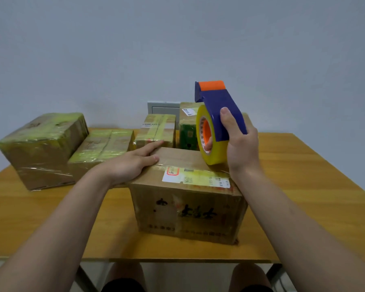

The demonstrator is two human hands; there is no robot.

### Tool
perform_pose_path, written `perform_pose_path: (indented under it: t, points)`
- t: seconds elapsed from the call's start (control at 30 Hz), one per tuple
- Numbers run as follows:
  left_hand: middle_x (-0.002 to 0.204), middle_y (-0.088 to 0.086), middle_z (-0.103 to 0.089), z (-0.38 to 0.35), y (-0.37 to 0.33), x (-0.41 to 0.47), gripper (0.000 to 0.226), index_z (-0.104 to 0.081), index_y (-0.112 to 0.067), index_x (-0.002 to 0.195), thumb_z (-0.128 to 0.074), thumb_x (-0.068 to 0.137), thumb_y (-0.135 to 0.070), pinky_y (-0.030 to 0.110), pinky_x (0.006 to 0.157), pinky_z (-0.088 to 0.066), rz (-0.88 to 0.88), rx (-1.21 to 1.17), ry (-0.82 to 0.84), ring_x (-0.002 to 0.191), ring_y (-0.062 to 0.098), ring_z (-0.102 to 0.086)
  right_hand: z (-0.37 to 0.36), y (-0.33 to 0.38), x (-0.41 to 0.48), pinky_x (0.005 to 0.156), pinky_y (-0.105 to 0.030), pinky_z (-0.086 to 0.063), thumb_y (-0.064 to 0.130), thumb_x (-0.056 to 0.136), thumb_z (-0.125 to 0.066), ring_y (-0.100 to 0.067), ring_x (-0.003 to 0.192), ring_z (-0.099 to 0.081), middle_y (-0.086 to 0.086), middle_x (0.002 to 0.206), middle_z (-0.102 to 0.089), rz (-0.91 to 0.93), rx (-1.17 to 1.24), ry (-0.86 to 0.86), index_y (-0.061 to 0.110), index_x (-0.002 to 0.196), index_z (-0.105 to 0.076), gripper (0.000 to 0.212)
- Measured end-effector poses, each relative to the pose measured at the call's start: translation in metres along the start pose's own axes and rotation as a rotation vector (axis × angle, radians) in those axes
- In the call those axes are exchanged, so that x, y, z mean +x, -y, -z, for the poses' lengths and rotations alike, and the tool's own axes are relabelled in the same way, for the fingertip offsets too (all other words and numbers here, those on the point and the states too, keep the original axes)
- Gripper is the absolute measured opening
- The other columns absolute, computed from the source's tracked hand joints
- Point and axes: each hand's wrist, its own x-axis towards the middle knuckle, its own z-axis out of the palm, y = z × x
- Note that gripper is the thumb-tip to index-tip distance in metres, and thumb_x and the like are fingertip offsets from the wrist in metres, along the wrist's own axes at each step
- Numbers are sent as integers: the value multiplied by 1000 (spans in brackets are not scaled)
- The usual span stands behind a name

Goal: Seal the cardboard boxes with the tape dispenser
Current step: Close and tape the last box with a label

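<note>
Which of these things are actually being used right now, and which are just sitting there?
In use: tape dispenser, gripped by right hand; front box, pressed by left hand.
Lying about: taped boxes behind, green box, wall panel.
</note>
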Motion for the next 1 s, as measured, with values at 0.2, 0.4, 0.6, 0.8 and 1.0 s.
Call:
perform_pose_path:
  t: [0.2, 0.4, 0.6, 0.8, 1.0]
  points:
    - [172, -3, 17, -27, -28, -14, 82, 5, -33, 165, -9, 96, -75, 48, 130, 1, -39, 673, -87, 159, 23, 14, -2, 1, -2, 55, -19, -55, 41, 101, -60, -12, 68, -72, 6, 81, -75, 28, -16, -13, 40, 84, -75, 23]
    - [173, 14, 11, -106, -75, -23, 112, 11, -14, 164, 5, 82, -90, 51, 130, -3, -122, 749, -144, 159, 31, 13, -2, 0, -2, 62, -29, -59, 45, 97, -62, -14, 72, -72, 4, 83, -75, 57, -55, -29, 46, 82, -75, 19]
    - [173, 14, 8, -129, -96, -22, 87, 2, -21, 166, -5, 98, -75, 62, 127, 2, -211, 798, -124, 159, 33, 13, 22, 7, 8, 55, -33, -55, 42, 98, -62, -28, 57, -67, -14, 78, -71, 74, -24, -80, 0, 99, -70, 42]
    - [172, -6, -21, -113, -102, -23, 52, -36, -45, 156, -31, 106, -60, 67, 125, -5, -437, 583, 10, 160, 21, -9, 32, 14, 6, 54, -29, -56, 47, 96, -64, -26, 57, -68, -18, 74, -71, 48, 90, -155, -8, 104, -68, 55]
    - [111, -25, -73, -61, -62, -24, 19, -78, -38, 111, -71, 94, -43, 38, 101, -54, -509, 127, -183, 111, -4, -62, 25, 5, -8, 53, -23, -56, 45, 96, -65, -16, 63, -73, -2, 79, -77, -101, 166, -93, 12, 105, -72, 35]
